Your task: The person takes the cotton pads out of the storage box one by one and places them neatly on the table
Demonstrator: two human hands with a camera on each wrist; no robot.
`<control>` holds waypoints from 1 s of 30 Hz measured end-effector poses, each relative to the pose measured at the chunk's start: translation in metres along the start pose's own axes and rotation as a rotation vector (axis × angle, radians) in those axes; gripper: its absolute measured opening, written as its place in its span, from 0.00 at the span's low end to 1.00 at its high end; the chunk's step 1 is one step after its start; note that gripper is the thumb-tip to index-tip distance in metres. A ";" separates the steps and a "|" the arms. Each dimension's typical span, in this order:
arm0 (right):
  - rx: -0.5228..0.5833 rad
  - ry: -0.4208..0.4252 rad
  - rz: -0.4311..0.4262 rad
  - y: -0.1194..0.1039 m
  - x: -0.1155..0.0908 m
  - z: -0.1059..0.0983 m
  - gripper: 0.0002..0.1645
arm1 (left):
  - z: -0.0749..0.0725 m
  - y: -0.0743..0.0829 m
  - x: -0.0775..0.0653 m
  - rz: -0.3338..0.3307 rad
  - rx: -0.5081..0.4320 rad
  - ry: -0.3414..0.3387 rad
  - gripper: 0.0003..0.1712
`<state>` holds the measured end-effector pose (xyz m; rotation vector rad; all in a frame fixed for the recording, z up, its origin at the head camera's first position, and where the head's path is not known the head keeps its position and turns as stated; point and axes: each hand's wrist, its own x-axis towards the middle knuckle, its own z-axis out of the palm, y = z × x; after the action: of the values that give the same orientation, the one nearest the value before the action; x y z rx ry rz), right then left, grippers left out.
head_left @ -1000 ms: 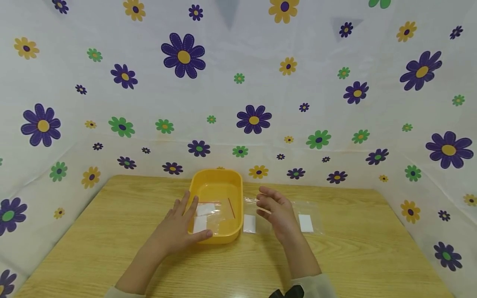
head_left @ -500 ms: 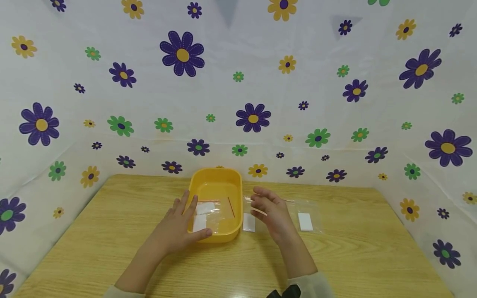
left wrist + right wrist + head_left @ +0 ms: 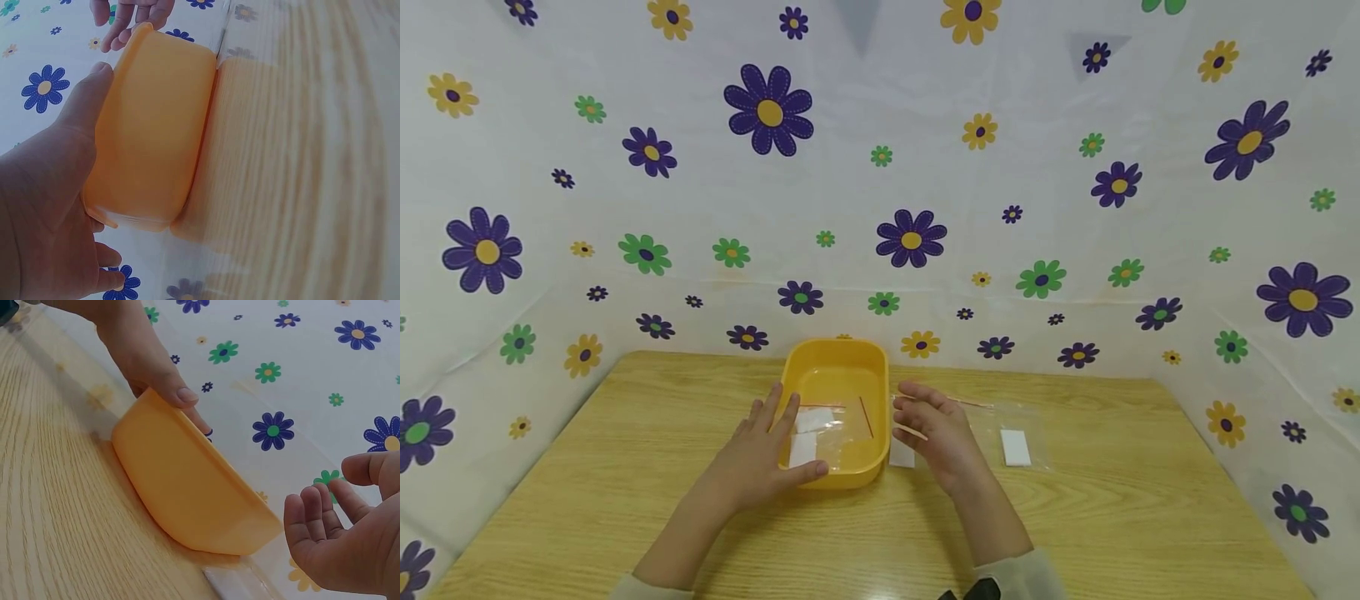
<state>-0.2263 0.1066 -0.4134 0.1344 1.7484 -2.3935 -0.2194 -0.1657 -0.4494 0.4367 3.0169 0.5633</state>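
A yellow plastic tub [image 3: 853, 481] sits on the table. My left hand [image 3: 752, 467] rests on its left side with fingers spread, the thumb lying along the near rim [image 3: 122, 69]. Inside the tub lie clear zip bags with red strips and white rectangles; one white rectangle [image 3: 802, 450] shows near the thumb. My right hand [image 3: 936, 433] hovers beside the tub's right rim, fingers loosely bent and holding nothing. It partly covers a clear bag with a white rectangle [image 3: 902, 454] on the table.
Another clear bag with a white rectangle [image 3: 1017, 448] lies flat to the right. The wooden table [image 3: 1120, 500] ends at a white cloth [image 3: 850, 183] printed with flowers, which rises behind it and at both sides.
My right hand has drifted left toward the tub and now overlaps more of the nearer bag. The left hand, the tub and the bags stay where they were.
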 end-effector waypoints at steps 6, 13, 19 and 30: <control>-0.003 -0.010 0.006 0.001 -0.002 0.002 0.22 | 0.001 0.000 0.000 0.003 -0.003 0.005 0.66; -0.006 -0.014 0.008 0.003 0.000 0.003 0.23 | 0.000 0.001 -0.001 0.003 -0.009 0.005 0.66; 0.000 -0.032 0.002 0.005 -0.001 0.006 0.23 | 0.000 0.001 -0.002 -0.005 -0.006 0.004 0.66; 0.010 -0.080 -0.018 0.007 -0.006 0.026 0.20 | 0.000 -0.002 -0.002 -0.009 -0.016 0.008 0.65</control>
<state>-0.2181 0.0803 -0.4114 0.0233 1.7098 -2.3853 -0.2179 -0.1676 -0.4505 0.4201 3.0185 0.5892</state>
